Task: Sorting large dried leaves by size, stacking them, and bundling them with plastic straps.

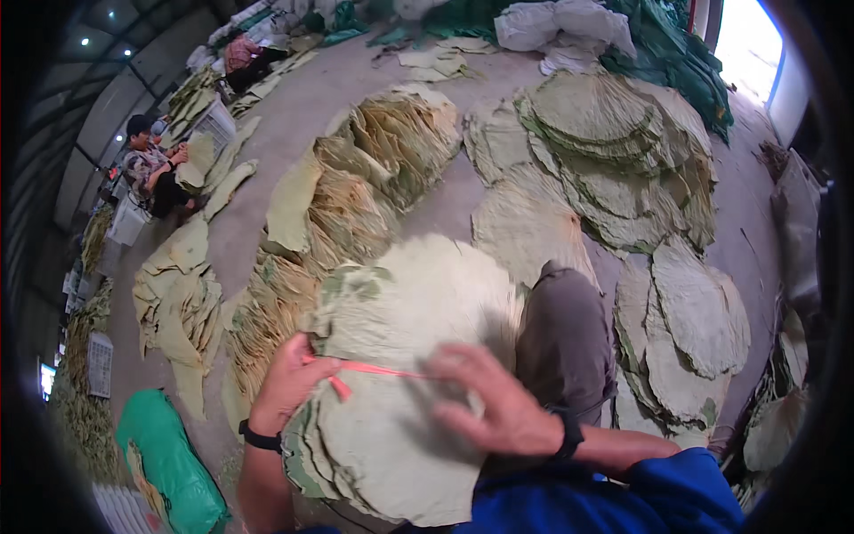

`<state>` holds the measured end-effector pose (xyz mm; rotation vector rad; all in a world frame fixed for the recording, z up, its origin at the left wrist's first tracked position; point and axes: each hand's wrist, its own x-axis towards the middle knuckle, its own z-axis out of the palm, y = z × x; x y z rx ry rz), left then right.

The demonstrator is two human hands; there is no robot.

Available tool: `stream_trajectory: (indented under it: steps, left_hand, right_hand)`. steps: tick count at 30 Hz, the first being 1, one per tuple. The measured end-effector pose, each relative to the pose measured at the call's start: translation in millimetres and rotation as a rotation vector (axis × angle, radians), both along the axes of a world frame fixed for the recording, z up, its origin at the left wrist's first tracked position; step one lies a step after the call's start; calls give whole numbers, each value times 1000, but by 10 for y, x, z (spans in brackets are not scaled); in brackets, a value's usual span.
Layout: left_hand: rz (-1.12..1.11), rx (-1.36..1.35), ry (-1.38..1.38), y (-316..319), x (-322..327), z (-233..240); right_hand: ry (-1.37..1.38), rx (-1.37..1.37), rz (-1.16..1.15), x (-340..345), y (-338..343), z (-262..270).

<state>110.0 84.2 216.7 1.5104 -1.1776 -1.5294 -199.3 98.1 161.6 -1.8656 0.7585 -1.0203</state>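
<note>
A bundle of pale, dried leaves [407, 440], which look like lotus leaves, lies stacked before me. A red ribbon [377, 368] runs across its middle, with a short loose end hanging at the left. My left hand [291, 380] pinches the ribbon at the bundle's left edge, thumb on top. Over the right part of the bundle is my right hand [490, 404], blurred, its fingers spread near the ribbon. Whether those fingers hold the ribbon or only touch it is unclear. The bundle's underside is hidden.
Leaf piles [600, 113] spread across the floor ahead; another stack [700, 314] lies right of my knee [567, 334]. A green sack [170, 460] is at lower left. Two people sit at far left, one [150, 163] handling leaves. White sacks [567, 27] stand at the back.
</note>
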Motion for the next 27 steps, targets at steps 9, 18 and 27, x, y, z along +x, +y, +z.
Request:
stream_trajectory:
  steps: [9, 18, 27]
  left_hand:
    - [374, -193, 5, 764, 1181, -970]
    - [310, 144, -434, 378, 1593, -1191]
    - [174, -110, 15, -526, 131, -294]
  right_hand:
    - [74, 532, -668, -464, 75, -511]
    - [-1049, 1270, -188, -312, 100, -752]
    - [-911, 878, -286, -748, 417, -465]
